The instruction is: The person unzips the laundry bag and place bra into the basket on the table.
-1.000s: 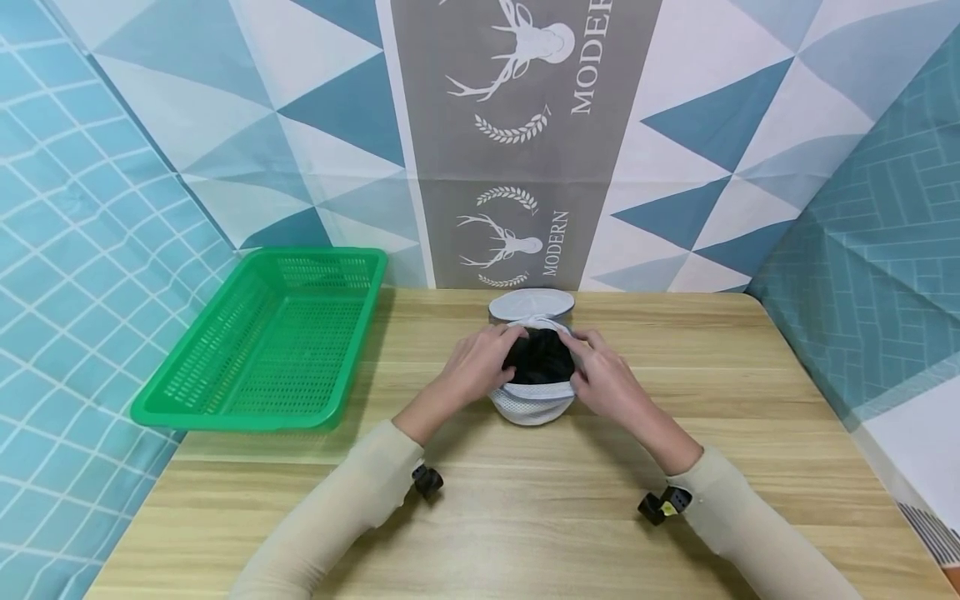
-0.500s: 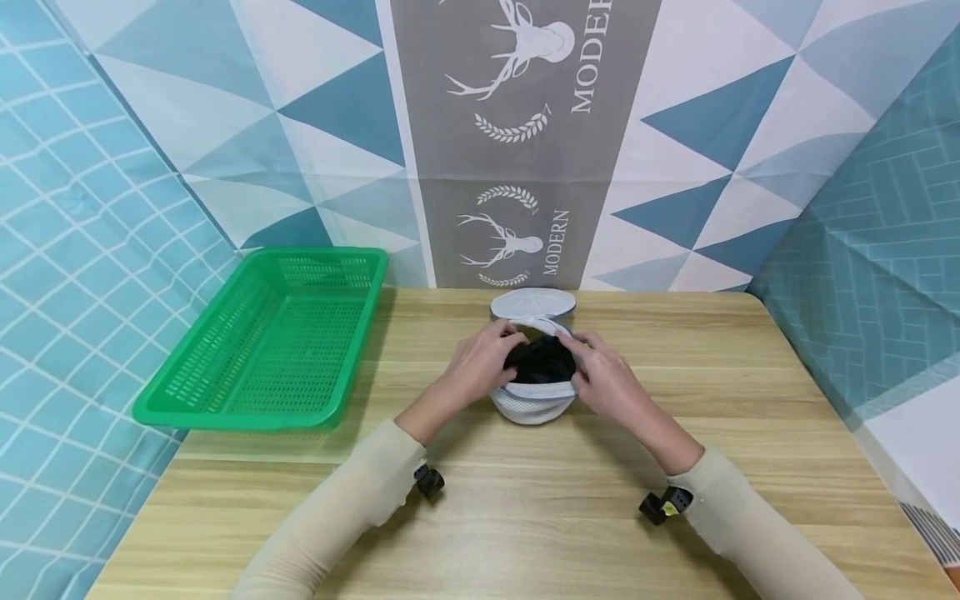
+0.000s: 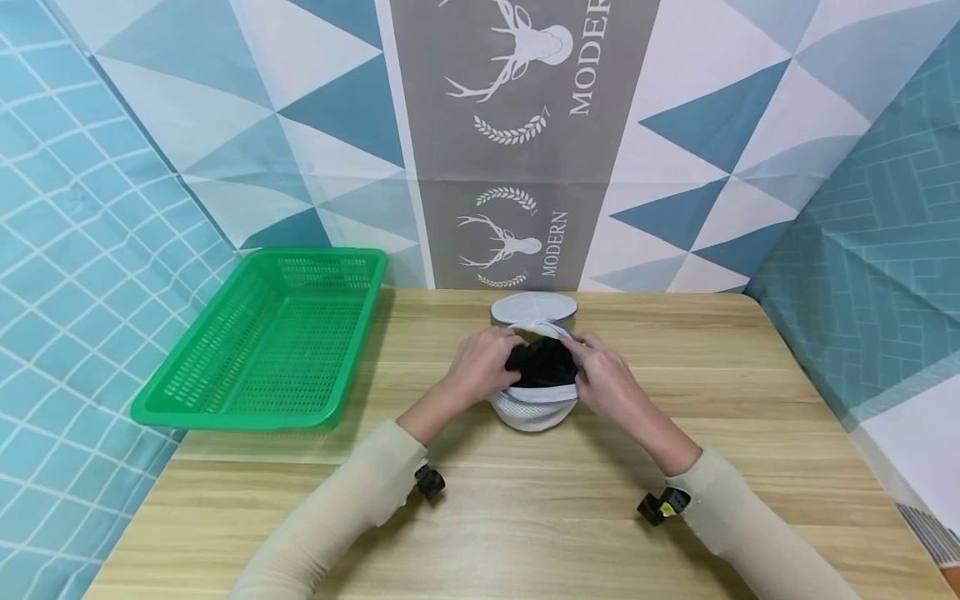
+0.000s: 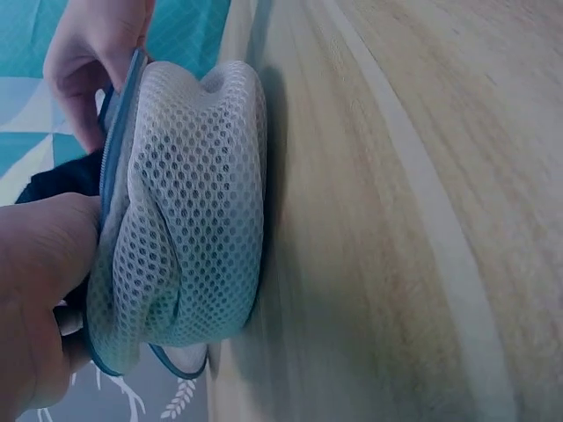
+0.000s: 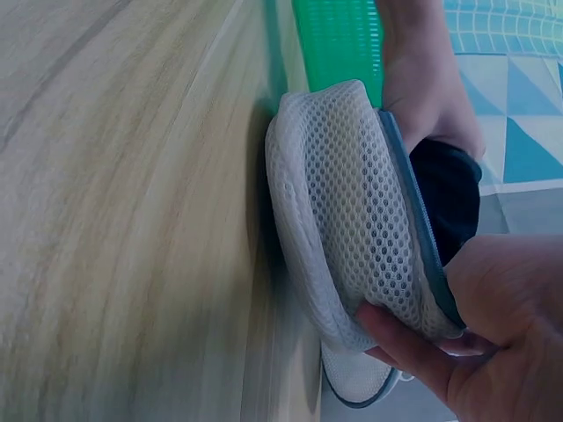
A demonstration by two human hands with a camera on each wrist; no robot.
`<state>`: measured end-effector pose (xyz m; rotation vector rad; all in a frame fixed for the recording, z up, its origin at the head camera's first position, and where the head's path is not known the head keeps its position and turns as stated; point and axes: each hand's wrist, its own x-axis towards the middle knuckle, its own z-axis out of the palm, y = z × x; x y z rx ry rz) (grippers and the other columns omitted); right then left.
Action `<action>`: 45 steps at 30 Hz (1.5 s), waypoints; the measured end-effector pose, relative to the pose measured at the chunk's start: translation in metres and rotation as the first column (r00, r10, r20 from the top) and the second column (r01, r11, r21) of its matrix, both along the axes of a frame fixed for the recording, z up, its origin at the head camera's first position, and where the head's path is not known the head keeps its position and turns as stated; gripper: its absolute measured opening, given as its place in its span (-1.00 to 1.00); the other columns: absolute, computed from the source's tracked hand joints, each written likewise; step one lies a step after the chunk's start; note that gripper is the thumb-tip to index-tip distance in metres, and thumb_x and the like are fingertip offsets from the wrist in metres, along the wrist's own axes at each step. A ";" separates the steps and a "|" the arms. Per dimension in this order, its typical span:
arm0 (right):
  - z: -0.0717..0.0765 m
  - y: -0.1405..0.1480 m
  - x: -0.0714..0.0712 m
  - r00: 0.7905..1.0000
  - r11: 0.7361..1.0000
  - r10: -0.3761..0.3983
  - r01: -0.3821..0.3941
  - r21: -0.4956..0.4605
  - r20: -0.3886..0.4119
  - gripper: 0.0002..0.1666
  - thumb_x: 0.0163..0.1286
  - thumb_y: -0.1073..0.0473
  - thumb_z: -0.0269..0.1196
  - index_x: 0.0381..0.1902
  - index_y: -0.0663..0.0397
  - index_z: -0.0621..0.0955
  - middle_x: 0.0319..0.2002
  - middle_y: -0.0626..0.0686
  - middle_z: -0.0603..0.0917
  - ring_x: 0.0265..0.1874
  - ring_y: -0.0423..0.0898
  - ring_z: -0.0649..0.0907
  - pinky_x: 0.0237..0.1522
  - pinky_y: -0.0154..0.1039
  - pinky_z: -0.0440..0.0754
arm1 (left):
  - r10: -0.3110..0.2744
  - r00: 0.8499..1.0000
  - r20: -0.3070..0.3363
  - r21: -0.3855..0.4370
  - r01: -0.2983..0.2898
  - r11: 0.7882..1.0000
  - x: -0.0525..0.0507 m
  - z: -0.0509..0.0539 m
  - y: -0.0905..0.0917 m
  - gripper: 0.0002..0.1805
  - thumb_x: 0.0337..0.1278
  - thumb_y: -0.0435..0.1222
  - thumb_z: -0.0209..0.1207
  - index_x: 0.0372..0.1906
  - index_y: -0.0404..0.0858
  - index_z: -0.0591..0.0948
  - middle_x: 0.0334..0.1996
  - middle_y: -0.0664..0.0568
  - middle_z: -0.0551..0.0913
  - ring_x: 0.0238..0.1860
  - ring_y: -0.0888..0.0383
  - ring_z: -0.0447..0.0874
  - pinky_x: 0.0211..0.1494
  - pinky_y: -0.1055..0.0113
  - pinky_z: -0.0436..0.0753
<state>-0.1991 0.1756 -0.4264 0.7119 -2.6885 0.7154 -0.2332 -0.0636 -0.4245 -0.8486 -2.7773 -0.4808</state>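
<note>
A white mesh laundry bag with a grey-edged zip stands on the table, its round lid folded back behind it. Dark cloth fills the opening; its kind is not plain. My left hand reaches over the left rim into the mouth, with curled fingers and thumb on the dark cloth; its fingertips are partly hidden. At the right rim, my right hand pinches the bag's edge. The right wrist view shows those fingers against the outer mesh.
A green plastic basket with slotted sides sits on the left of the wooden table. Patterned cloth hangs behind the table and along both sides. Small black devices are strapped to both wrists.
The dark cloth has shifted forward and down from the back of the opening, baring a yellowish patch there. Both hands stay nearly where they were, and the bag has moved very slightly.
</note>
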 end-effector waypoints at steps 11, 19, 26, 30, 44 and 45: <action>0.003 0.007 -0.002 1.000 1.000 -0.002 0.002 0.008 0.010 -0.29 0.28 0.64 0.21 0.43 0.48 0.63 0.23 0.43 0.74 -0.08 0.28 0.83 -0.20 0.06 0.82 | 0.032 0.999 0.000 0.269 -0.031 0.963 0.003 -0.001 -0.021 -0.60 0.05 -0.36 0.63 0.04 -0.22 0.83 0.06 -0.04 0.90 0.14 -0.09 0.93 0.16 -0.06 0.88; 0.009 0.012 -0.005 0.996 0.997 -0.056 0.054 0.046 0.062 -0.30 0.33 0.63 0.21 0.46 0.48 0.60 0.33 0.44 0.70 0.11 0.35 0.83 0.01 0.21 0.88 | 0.013 0.999 -0.037 0.592 0.012 0.806 -0.012 -0.018 -0.042 -0.70 -0.08 -0.37 0.62 -0.16 -0.14 0.85 -0.18 -0.04 0.91 -0.02 -0.06 0.88 0.22 -0.05 0.81; 0.010 0.010 -0.004 0.998 0.999 -0.047 0.046 0.022 0.046 -0.35 0.38 0.55 0.25 0.43 0.38 0.66 0.35 0.41 0.70 0.07 0.33 0.84 -0.04 0.21 0.86 | 0.017 0.998 -0.062 0.527 0.018 0.850 0.000 -0.005 -0.044 -0.65 -0.21 -0.53 0.60 -0.20 -0.30 0.81 -0.14 -0.21 0.86 0.04 -0.19 0.80 0.22 -0.16 0.80; 0.010 0.009 -0.004 0.999 1.000 -0.015 0.015 0.004 0.029 -0.38 0.40 0.48 0.29 0.43 0.27 0.70 0.38 0.38 0.70 0.07 0.31 0.83 -0.04 0.26 0.83 | -0.059 0.990 -0.127 0.487 0.115 0.866 -0.009 -0.020 -0.047 -0.58 -0.13 -0.50 0.61 -0.06 -0.23 0.84 -0.07 -0.11 0.92 0.11 -0.15 0.88 0.32 -0.09 0.82; -0.034 0.020 -0.035 0.999 0.990 0.031 -0.036 0.134 0.042 -0.49 0.29 0.28 0.55 0.19 0.29 0.76 0.20 0.26 0.80 0.10 0.28 0.84 0.13 0.31 0.83 | 0.044 0.999 -0.017 0.167 -0.041 0.985 -0.023 -0.032 -0.034 -0.59 0.12 -0.25 0.63 0.10 -0.15 0.87 -0.04 -0.05 0.92 -0.02 -0.09 0.93 -0.02 -0.13 0.82; -0.046 0.024 -0.044 0.997 0.989 0.016 -0.026 0.143 0.069 -0.48 0.28 0.23 0.58 0.19 0.23 0.78 0.22 0.23 0.81 0.12 0.26 0.84 0.17 0.32 0.81 | 0.054 0.999 0.005 0.147 -0.054 0.988 -0.014 -0.020 -0.029 -0.60 0.09 -0.32 0.62 0.08 -0.20 0.86 -0.07 -0.11 0.91 -0.03 -0.15 0.92 -0.02 -0.18 0.82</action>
